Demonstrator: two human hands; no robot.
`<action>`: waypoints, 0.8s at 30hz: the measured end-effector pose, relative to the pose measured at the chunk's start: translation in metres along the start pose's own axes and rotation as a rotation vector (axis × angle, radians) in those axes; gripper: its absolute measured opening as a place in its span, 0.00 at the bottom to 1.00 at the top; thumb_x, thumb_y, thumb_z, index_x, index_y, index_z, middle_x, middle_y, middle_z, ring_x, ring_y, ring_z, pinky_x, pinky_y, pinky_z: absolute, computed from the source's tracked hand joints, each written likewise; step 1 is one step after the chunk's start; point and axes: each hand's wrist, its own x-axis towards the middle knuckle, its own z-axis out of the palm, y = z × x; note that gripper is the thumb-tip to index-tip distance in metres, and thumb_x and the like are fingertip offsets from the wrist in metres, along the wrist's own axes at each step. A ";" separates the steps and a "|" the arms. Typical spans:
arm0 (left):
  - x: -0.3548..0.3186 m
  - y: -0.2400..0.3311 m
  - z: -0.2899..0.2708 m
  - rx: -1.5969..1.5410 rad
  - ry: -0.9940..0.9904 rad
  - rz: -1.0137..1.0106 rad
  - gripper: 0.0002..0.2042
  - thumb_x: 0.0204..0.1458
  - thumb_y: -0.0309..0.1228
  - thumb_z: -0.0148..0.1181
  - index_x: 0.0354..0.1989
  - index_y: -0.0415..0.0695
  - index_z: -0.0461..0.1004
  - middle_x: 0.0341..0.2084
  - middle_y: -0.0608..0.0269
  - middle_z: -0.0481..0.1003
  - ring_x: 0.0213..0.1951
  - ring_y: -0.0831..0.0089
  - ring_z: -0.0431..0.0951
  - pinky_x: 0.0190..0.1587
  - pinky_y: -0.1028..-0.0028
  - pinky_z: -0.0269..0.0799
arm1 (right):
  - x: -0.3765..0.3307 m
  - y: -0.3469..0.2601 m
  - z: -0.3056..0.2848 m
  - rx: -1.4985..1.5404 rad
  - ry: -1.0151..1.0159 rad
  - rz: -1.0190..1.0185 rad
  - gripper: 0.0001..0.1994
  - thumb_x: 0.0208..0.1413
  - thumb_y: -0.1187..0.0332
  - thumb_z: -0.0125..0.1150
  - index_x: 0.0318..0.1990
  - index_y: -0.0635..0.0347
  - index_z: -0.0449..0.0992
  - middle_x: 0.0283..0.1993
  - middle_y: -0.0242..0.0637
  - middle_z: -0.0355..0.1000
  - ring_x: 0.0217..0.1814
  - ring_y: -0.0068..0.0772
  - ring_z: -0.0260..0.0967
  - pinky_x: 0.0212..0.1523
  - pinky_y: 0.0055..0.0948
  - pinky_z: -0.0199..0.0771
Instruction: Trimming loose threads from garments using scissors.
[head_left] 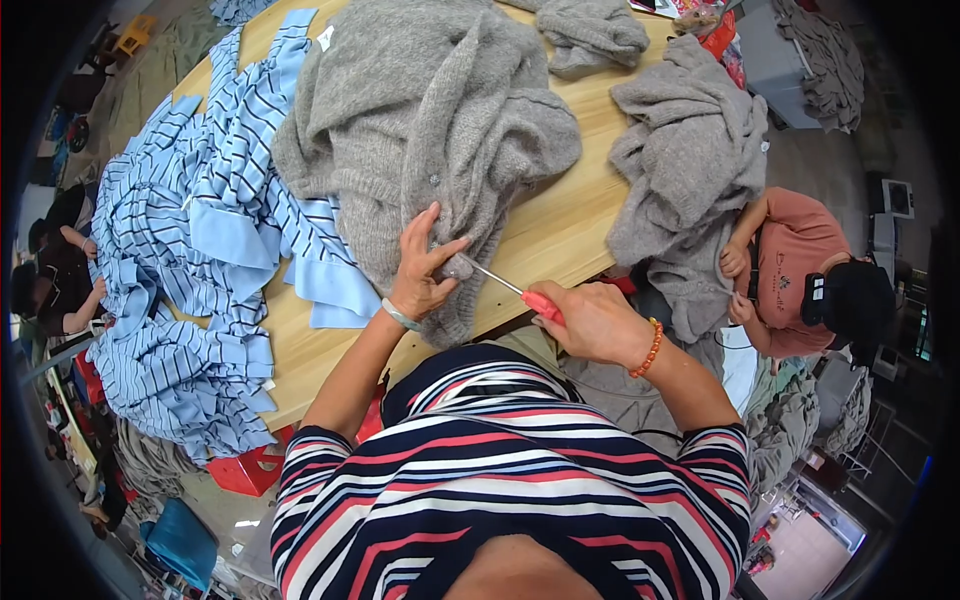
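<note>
A large grey knitted garment (430, 120) lies bunched on the wooden table (545, 235). My left hand (420, 270) pinches a fold of it near the table's front edge. My right hand (590, 320) grips a thin metal tool with a red handle (540, 303). The tool's tip (478, 267) touches the grey fabric right by my left fingers. A pale band sits on my left wrist and an orange bead bracelet on my right.
A heap of blue and white striped fabric (190, 260) covers the table's left side. More grey knitwear (680, 160) lies at the right, where another person in a pink top (800, 270) handles it. Other people sit at far left. Red stools stand under the table.
</note>
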 end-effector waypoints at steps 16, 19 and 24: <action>0.006 -0.018 0.011 -1.097 0.364 -0.679 0.35 0.45 0.23 0.68 0.60 0.42 0.53 0.37 0.65 0.67 0.38 0.77 0.70 0.45 0.77 0.68 | 0.001 0.003 0.007 -0.018 0.054 -0.146 0.15 0.55 0.61 0.56 0.46 0.56 0.68 0.25 0.47 0.74 0.32 0.53 0.74 0.33 0.46 0.71; 0.022 -0.007 0.013 -1.293 0.442 -0.831 0.28 0.47 0.23 0.66 0.56 0.40 0.59 0.39 0.63 0.71 0.40 0.74 0.72 0.44 0.75 0.70 | 0.000 0.005 0.010 0.096 0.080 -0.178 0.16 0.54 0.61 0.56 0.47 0.57 0.68 0.26 0.48 0.74 0.33 0.54 0.73 0.34 0.47 0.71; 0.027 -0.017 0.008 -1.410 0.277 -0.951 0.17 0.53 0.26 0.60 0.50 0.38 0.67 0.39 0.58 0.75 0.41 0.69 0.76 0.44 0.70 0.73 | -0.009 0.006 0.005 0.066 0.091 -0.011 0.16 0.54 0.59 0.58 0.48 0.54 0.70 0.26 0.50 0.73 0.30 0.57 0.72 0.32 0.48 0.72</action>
